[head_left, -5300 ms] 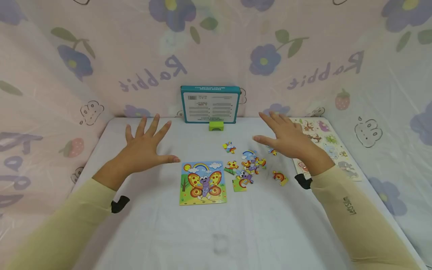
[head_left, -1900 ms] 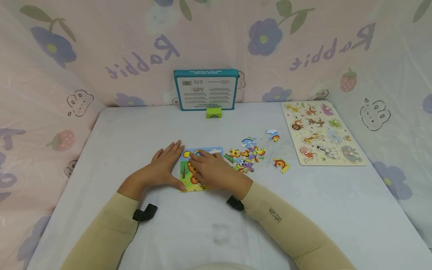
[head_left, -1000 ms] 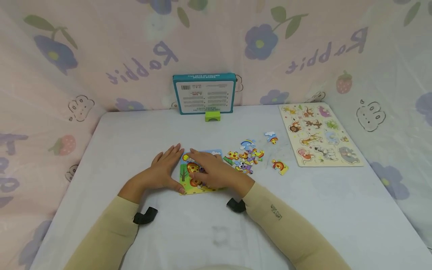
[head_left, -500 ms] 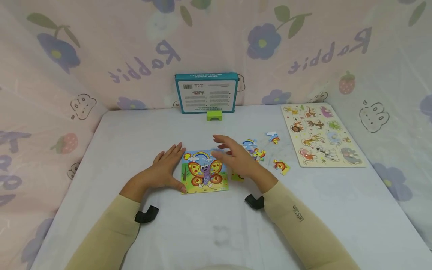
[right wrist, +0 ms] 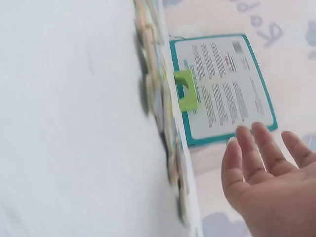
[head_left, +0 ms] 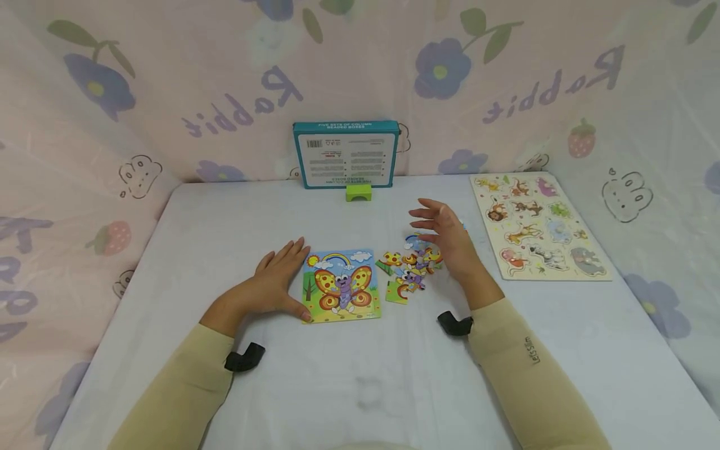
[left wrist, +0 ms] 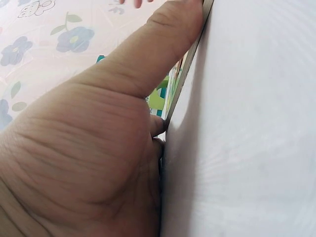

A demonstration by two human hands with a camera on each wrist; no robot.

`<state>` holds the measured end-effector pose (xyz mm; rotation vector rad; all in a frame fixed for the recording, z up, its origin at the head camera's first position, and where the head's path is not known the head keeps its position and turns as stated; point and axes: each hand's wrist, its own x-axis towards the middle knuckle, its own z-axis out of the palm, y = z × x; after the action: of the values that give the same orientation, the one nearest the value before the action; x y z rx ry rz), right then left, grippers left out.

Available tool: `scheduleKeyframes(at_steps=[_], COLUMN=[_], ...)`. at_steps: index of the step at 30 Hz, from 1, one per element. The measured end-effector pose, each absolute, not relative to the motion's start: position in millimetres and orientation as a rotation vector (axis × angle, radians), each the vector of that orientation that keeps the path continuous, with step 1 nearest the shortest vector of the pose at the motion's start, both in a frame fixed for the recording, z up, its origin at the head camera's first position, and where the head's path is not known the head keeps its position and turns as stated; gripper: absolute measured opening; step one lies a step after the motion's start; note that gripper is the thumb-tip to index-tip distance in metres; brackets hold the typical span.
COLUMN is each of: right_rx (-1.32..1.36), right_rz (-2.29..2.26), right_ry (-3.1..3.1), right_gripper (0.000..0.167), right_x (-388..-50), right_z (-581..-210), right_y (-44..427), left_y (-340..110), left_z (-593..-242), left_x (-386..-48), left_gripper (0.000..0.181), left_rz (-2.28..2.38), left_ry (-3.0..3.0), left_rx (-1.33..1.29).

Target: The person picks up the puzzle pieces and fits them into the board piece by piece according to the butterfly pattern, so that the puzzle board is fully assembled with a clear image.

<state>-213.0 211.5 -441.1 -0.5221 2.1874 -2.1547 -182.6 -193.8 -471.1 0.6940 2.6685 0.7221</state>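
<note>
A square butterfly picture board point(head_left: 342, 287) lies on the white table. My left hand point(head_left: 261, 284) rests at its left side, fingers spread and straight, the thumb at the near left corner. In the left wrist view the thumb of the left hand point(left wrist: 103, 128) touches the board's edge. Loose puzzle pieces point(head_left: 413, 275) lie overlapping in a pile to the right of the board. Over the pile's right side my right hand point(head_left: 452, 244) is raised, fingers loosely bent, holding nothing. The right wrist view shows the right hand point(right wrist: 276, 182) above the row of pieces point(right wrist: 160, 103).
A teal-edged box point(head_left: 347, 156) stands upright at the back, with a green arch block point(head_left: 358, 192) before it. An animal puzzle board point(head_left: 537, 234) lies at the right rear. Flowered cloth point(head_left: 360, 69) hangs behind the table.
My right hand has moved off the butterfly board, right and up over the loose pieces, uncovering the picture. The left hand has stayed at the board's left side since about two seconds ago.
</note>
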Motion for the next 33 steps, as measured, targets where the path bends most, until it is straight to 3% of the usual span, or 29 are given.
scheduleKeyframes(at_steps=[9, 21, 28, 33], right_rx=[-0.326, -0.226, -0.129, -0.051], right_rz=[-2.483, -2.572, -2.438, -2.166], right_ry=[1.965, 2.05, 2.21, 2.449], right_gripper=[0.089, 0.078, 0.07, 0.073], right_x=[-222, -225, -227, -229], right_z=[-451, -452, -458, -460], right_y=[240, 265, 268, 268], left_y=[-190, -195, -195, -194], left_z=[-459, -475, -474, -469], left_x=[-180, -185, -185, -183], left_gripper=[0.153, 0.155, 0.158, 0.156], left_rz=[0.684, 0.723, 0.709, 0.693], left_ry=[2.642, 2.653, 2.655, 2.65], left_rx=[0.68, 0.688, 0.688, 0.684])
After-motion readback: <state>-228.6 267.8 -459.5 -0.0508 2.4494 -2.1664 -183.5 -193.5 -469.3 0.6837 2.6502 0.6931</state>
